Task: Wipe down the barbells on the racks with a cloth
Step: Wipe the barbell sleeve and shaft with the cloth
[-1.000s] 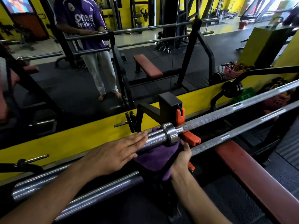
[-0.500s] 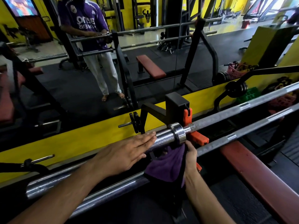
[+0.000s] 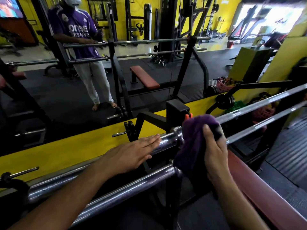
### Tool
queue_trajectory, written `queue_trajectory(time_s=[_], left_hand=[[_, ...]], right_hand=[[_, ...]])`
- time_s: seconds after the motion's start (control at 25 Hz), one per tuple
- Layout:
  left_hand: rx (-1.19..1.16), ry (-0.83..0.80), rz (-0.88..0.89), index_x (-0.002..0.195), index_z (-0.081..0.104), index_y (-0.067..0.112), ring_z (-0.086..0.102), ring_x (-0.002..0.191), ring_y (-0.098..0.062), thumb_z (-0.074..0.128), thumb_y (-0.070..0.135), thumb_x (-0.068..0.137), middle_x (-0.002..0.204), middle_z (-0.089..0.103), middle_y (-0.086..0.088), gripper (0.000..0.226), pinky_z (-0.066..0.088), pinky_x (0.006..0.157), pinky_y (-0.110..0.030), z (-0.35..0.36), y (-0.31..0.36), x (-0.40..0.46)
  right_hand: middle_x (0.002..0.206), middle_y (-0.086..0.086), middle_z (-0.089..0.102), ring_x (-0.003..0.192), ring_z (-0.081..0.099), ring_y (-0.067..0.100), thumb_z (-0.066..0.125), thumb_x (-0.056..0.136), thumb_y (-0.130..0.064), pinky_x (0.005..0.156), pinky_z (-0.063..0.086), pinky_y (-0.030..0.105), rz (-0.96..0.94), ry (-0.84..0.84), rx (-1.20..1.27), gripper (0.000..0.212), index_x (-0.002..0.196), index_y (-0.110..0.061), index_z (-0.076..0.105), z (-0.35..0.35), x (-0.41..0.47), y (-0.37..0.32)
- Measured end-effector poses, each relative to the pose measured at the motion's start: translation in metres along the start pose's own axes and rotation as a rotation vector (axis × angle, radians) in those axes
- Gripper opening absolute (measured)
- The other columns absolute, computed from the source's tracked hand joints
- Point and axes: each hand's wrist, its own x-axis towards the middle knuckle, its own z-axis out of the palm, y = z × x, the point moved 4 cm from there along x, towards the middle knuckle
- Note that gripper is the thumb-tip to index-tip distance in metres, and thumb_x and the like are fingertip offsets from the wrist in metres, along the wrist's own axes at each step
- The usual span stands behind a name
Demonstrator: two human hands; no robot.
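Observation:
Two steel barbells lie across a black rack in front of a wall mirror. The upper barbell (image 3: 167, 141) runs from lower left to upper right, and its sleeve collar sits beside the rack post (image 3: 176, 109). My left hand (image 3: 131, 155) rests flat on that sleeve with straight fingers. My right hand (image 3: 215, 152) grips a purple cloth (image 3: 195, 135) wrapped over the upper barbell just right of the collar; the cloth hangs down to the lower barbell (image 3: 126, 193). An orange hook (image 3: 188, 115) peeks out above the cloth.
A red bench pad (image 3: 259, 193) runs along the lower right under the bars. Small plates on a peg (image 3: 128, 130) sit against the yellow wall strip. The mirror reflects a person in a purple shirt, another bench and more racks. Pink baskets (image 3: 264, 112) stand at right.
My right hand has lifted the purple cloth from below the sleeve up over the bar, to the right of the collar. The left hand stays flat on the sleeve.

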Motion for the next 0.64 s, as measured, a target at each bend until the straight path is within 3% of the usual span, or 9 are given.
queue_trajectory(time_s=[0.04, 0.12, 0.24, 0.32, 0.36, 0.44, 0.52, 0.64], left_hand=[[-0.003, -0.001, -0.008, 0.159, -0.008, 0.038, -0.006, 0.147, 0.006, 0.031, 0.042, 0.108, 0.160, -0.022, 0.024, 0.065, 0.020, 0.118, -0.019, -0.002, 0.000, 0.000], [-0.010, -0.006, -0.031, 0.160, -0.001, 0.036, -0.005, 0.146, 0.006, 0.034, 0.041, 0.108, 0.157, -0.018, 0.025, 0.062, 0.023, 0.121, -0.023, -0.005, 0.003, -0.001], [0.004, 0.005, -0.014, 0.158, -0.006, 0.039, -0.003, 0.150, 0.004, 0.033, 0.042, 0.109, 0.157, -0.018, 0.027, 0.063, 0.024, 0.122, -0.025, -0.004, 0.006, -0.002], [0.028, 0.015, -0.005, 0.157, -0.010, 0.040, -0.009, 0.145, 0.008, 0.031, 0.042, 0.109, 0.157, -0.022, 0.028, 0.063, 0.019, 0.121, -0.020, -0.002, 0.004, -0.002], [0.030, 0.012, -0.008, 0.157, -0.011, 0.041, -0.011, 0.143, 0.009, 0.031, 0.042, 0.109, 0.157, -0.025, 0.028, 0.063, 0.018, 0.121, -0.019, -0.004, 0.006, -0.003], [0.026, -0.005, -0.017, 0.157, -0.013, 0.041, -0.013, 0.142, 0.010, 0.030, 0.041, 0.109, 0.157, -0.028, 0.028, 0.064, 0.017, 0.122, -0.020, -0.003, 0.006, -0.002], [0.015, -0.025, -0.022, 0.156, -0.014, 0.042, -0.011, 0.146, 0.008, 0.030, 0.042, 0.109, 0.158, -0.028, 0.029, 0.064, 0.020, 0.123, -0.024, -0.001, 0.004, -0.001], [0.000, -0.036, -0.021, 0.156, -0.014, 0.044, -0.003, 0.152, 0.002, 0.031, 0.043, 0.109, 0.161, -0.024, 0.029, 0.065, 0.026, 0.122, -0.030, 0.003, 0.000, -0.001]], right_hand=[[0.091, -0.013, 0.067, 0.085, 0.063, 0.006, 0.061, 0.099, -0.031, 0.076, 0.051, 0.022, -0.163, -0.131, -0.249, 0.007, 0.106, -0.033, 0.061, 0.015, 0.012, -0.013], [0.102, -0.002, 0.065, 0.098, 0.062, 0.016, 0.057, 0.099, -0.038, 0.081, 0.048, 0.030, -0.290, -0.419, -0.813, 0.020, 0.116, -0.028, 0.054, 0.048, 0.039, 0.003], [0.120, 0.014, 0.066, 0.114, 0.061, 0.034, 0.051, 0.097, -0.050, 0.081, 0.043, 0.036, -0.147, -0.697, -1.350, 0.039, 0.129, -0.029, 0.057, 0.085, 0.072, 0.025], [0.130, 0.019, 0.062, 0.115, 0.060, 0.035, 0.052, 0.099, -0.046, 0.084, 0.041, 0.034, 0.047, -0.877, -1.483, 0.044, 0.135, -0.022, 0.057, 0.107, 0.085, 0.023], [0.129, 0.019, 0.062, 0.107, 0.061, 0.033, 0.054, 0.099, -0.042, 0.083, 0.042, 0.031, 0.163, -0.951, -1.498, 0.040, 0.130, -0.018, 0.060, 0.115, 0.088, 0.022], [0.118, 0.016, 0.066, 0.087, 0.063, 0.027, 0.061, 0.096, -0.041, 0.084, 0.049, 0.032, 0.400, -1.040, -1.460, 0.028, 0.104, -0.014, 0.066, 0.125, 0.097, 0.028], [0.112, 0.012, 0.071, 0.090, 0.067, 0.027, 0.068, 0.088, -0.049, 0.096, 0.054, 0.040, 0.556, -1.040, -1.433, 0.035, 0.096, -0.015, 0.067, 0.127, 0.102, 0.035], [0.109, 0.007, 0.069, 0.090, 0.066, 0.025, 0.067, 0.088, -0.051, 0.088, 0.052, 0.036, 0.404, -1.035, -1.523, 0.037, 0.109, -0.021, 0.065, 0.125, 0.104, 0.032]])
